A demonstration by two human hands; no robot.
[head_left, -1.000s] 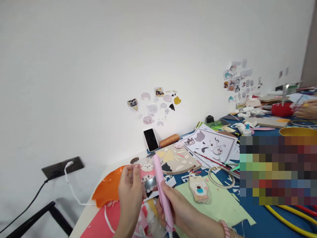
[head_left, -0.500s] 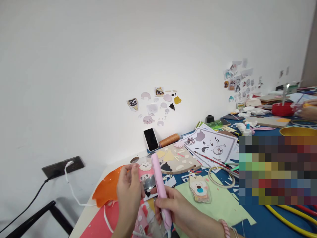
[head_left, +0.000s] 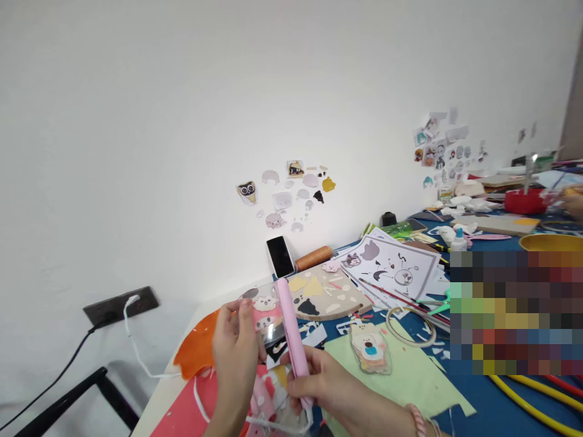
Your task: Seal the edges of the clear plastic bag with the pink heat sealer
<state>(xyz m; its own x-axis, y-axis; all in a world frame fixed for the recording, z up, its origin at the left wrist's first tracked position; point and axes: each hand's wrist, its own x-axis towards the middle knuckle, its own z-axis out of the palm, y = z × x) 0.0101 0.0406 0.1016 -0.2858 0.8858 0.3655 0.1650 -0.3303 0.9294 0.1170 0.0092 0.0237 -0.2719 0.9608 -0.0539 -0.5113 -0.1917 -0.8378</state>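
Observation:
My left hand [head_left: 237, 337] pinches the left edge of a clear plastic pouch [head_left: 273, 332]. Inside the pouch shows a pink and white cartoon cutout [head_left: 265, 312]. My right hand [head_left: 314, 376] is wrapped round a slim pink mini hair straightener [head_left: 291, 328] with a white cord at its lower end. The straightener stands tilted along the pouch's right edge, its two arms close together there; whether they press on the film is hard to see. Right of my hands, a clear-wrapped bear cutout [head_left: 370, 349] lies on a pale green sheet [head_left: 410, 370].
Behind my hands is a beige board [head_left: 337, 303] with felt scraps. A phone [head_left: 279, 256] leans on the wall beside an orange thread spool [head_left: 314, 258]. Printed sheets [head_left: 392, 267], a tape roll [head_left: 411, 326] and an orange piece [head_left: 195, 346] lie around. A power strip [head_left: 121, 305] is at left.
The straightener has tipped slightly left at its top, and its arms look closer together. The view has shifted a little. Both hands keep their hold.

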